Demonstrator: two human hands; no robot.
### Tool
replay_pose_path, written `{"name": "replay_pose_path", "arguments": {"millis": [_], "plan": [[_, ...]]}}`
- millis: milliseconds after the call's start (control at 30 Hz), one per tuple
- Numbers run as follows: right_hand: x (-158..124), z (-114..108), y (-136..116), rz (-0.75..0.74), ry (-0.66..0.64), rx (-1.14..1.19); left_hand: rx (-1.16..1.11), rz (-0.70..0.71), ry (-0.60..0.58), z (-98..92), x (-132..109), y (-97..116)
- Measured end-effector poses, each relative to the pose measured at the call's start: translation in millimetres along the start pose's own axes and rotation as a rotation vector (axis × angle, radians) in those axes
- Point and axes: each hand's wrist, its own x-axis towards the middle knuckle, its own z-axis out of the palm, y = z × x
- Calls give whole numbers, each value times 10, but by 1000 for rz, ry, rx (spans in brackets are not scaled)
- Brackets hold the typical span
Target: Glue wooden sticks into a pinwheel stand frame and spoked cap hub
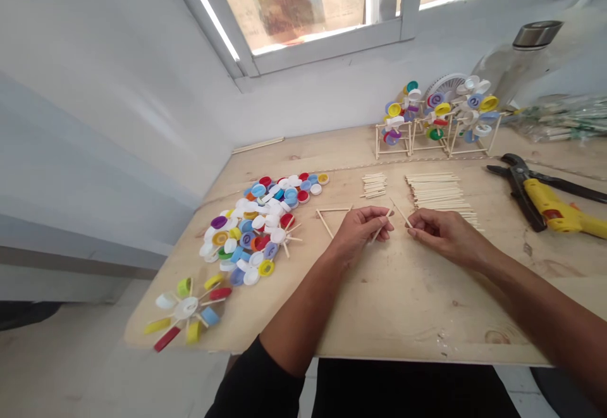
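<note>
My left hand (364,228) pinches a short thin wooden stick (379,228), held at a slant above the table. Facing it, my right hand (434,228) grips another wooden stick (401,214) by its lower end, and its tip points up and left. The two sticks look close together but apart. Just left of my left hand, two sticks joined at a corner form an open angle (324,221) on the wood. A row of longer sticks (434,187) lies beyond my right hand, with a smaller pile of short sticks (374,185) to its left.
Many coloured bottle caps (258,222) are heaped at the left. A cap wheel with stick spokes (186,308) lies near the front left corner. Small cap windmills on stick frames (436,121) stand at the back. Pliers (516,187) and a yellow glue gun (562,209) lie at the right.
</note>
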Motion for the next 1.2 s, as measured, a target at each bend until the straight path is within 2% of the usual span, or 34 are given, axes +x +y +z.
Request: {"name": "replay_pose_path", "arguments": {"millis": [133, 200, 367, 467, 700, 800, 967, 1067, 1200], "plan": [[-14, -45, -40, -24, 2, -28, 18, -4, 14, 4, 5, -6], [-35, -137, -62, -30, 57, -51, 43, -1, 25, 3, 8, -6], [-90, -460, -49, 40, 407, -33, 87, -11, 60, 10, -2, 8], [-101, -569, -4, 80, 536, -48, 87, -13, 69, 21, -14, 16], [-122, -650, 15, 113, 612, -61, 92, -24, 59, 2, -7, 6], [-145, -713, 35, 151, 581, -120, 94, -26, 56, -4, -4, 2], [-153, -757, 138, 141, 341, -385, 95, -28, 54, -3, -8, -1], [-133, -722, 168, 163, 196, -465, 88, -27, 56, -3, -8, -1], [-103, -653, 141, 167, 123, -527, 71, -30, 63, 10, -9, 10]]}}
